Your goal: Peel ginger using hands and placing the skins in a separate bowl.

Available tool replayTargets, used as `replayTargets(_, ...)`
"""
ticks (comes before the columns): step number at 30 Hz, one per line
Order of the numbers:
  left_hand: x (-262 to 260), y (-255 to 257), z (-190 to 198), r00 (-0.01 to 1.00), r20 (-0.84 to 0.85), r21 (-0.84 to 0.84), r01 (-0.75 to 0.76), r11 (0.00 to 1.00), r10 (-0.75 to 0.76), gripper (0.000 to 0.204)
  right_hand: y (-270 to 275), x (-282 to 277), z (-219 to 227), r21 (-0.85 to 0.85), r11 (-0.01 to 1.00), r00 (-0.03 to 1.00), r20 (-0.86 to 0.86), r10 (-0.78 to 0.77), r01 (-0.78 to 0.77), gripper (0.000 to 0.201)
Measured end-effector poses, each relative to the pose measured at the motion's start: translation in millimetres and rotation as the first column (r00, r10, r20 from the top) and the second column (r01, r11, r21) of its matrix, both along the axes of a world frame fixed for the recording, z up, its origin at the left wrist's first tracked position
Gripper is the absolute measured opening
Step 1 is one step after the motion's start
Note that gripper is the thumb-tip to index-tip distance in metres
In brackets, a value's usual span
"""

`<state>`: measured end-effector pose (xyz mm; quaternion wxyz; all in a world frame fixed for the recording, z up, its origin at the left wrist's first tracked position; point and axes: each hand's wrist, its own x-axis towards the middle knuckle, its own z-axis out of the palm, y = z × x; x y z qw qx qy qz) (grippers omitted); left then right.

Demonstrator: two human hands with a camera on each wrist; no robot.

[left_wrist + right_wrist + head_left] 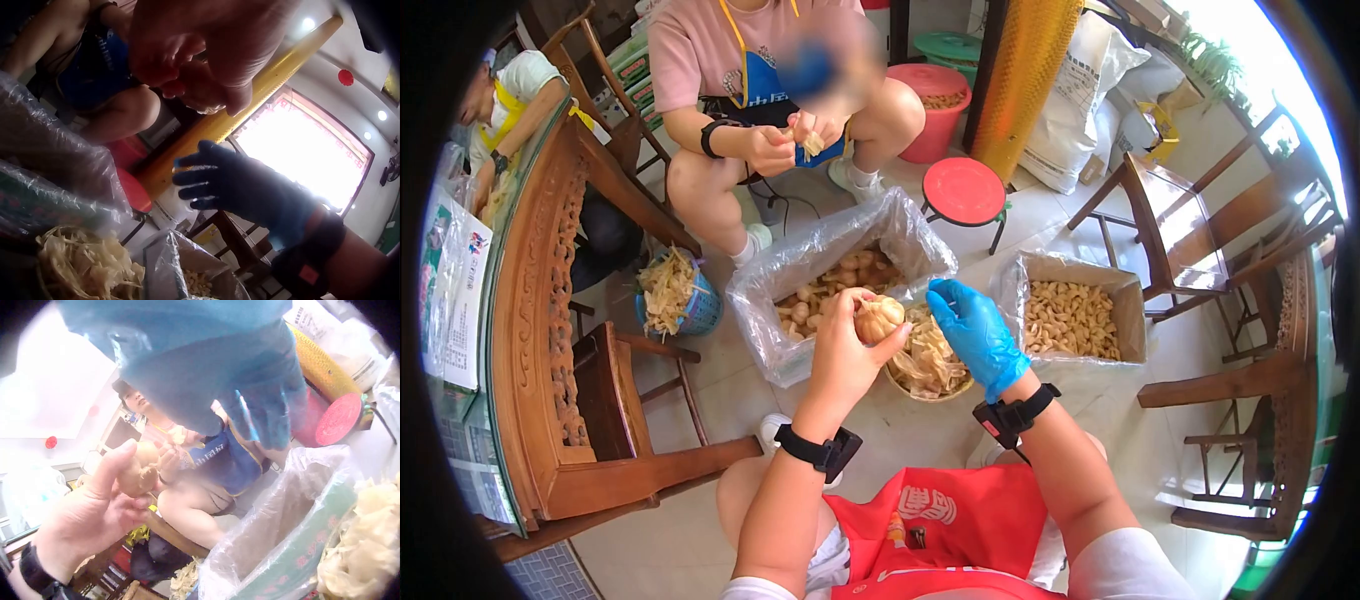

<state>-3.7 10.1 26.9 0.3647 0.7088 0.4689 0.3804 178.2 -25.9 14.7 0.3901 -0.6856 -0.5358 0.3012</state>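
Observation:
A whole garlic bulb is gripped by the bare left hand, thumb on its near side and fingers around the far side. In the right wrist view the same bulb shows between the left thumb and fingers. The right hand, in a blue glove, is held apart to the right of the bulb with nothing in it; in the left wrist view the gloved hand has its fingers extended and spread. Below both hands sits a round basket of papery skins.
A plastic-lined box with bulbs lies ahead; a lined box of peeled cloves is at the right. Beyond are a red stool and a seated person holding garlic. Wooden chairs stand on both sides.

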Motion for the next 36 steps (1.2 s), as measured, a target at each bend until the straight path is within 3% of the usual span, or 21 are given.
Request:
replayTargets(1,0,0,-2,1.0,-0.009,0.038,-0.002,0.999,0.002,0.042,0,-1,-1,0.004,1.0,1.0,-0.001,0.0,0.0,0.031)
replayTargets(3,1,-5,6,0.996,-0.091,0.115,-0.006,0.993,0.017,0.041,4,-6,-2,0.14,0.985,0.963,-0.236,0.133,-0.102,0.034)
replayTargets(6,1,-4,-8,0.994,-0.076,0.066,0.08,0.995,-0.074,0.043,1,-9,-1,0.085,0.936,0.858,-0.377,0.348,-0.342,0.045)
replayTargets(7,1,-5,-3,0.989,-0.107,0.016,0.107,0.994,-0.104,0.046,-2,-13,8,0.048,0.935,0.843,-0.418,0.338,-0.352,0.049)
replayTargets(9,1,-6,-12,0.987,-0.091,-0.025,0.133,0.991,-0.135,0.052,0,-13,8,-0.03,0.942,0.936,-0.132,0.326,-0.333,0.053)
replayTargets(13,3,-8,-16,0.967,-0.022,-0.134,0.25,0.959,-0.255,0.053,-2,-14,16,-0.022,0.953,0.947,-0.122,0.299,-0.303,0.049)
replayTargets(16,3,-9,-21,0.957,-0.047,-0.016,0.285,0.958,-0.286,0.055,-1,-11,5,0.007,0.945,0.927,-0.193,0.322,-0.327,0.048)
replayTargets(19,1,-10,-18,0.951,-0.055,-0.023,0.305,0.952,-0.305,0.055,-3,-9,11,0.017,0.935,0.931,-0.083,0.355,-0.355,0.047)
replayTargets(26,1,-13,-11,0.934,-0.099,0.011,0.346,0.938,-0.343,0.057,-5,-9,8,0.016,0.945,0.931,-0.163,0.325,-0.327,0.045)
replayTargets(28,1,-15,-11,0.929,-0.115,0.057,0.361,0.931,-0.353,0.057,-3,-7,11,-0.011,0.913,0.913,0.007,0.409,-0.409,0.044)
replayTargets(31,2,-15,-3,0.916,-0.14,0.093,0.391,0.916,-0.377,0.055,-10,-8,36,0.025,0.914,0.914,0.043,0.404,-0.405,0.043)
replayTargets(36,5,-17,2,0.913,-0.121,0.053,0.399,0.915,-0.391,0.052,-11,1,26,0.003,0.897,0.888,0.143,0.438,-0.443,0.037)
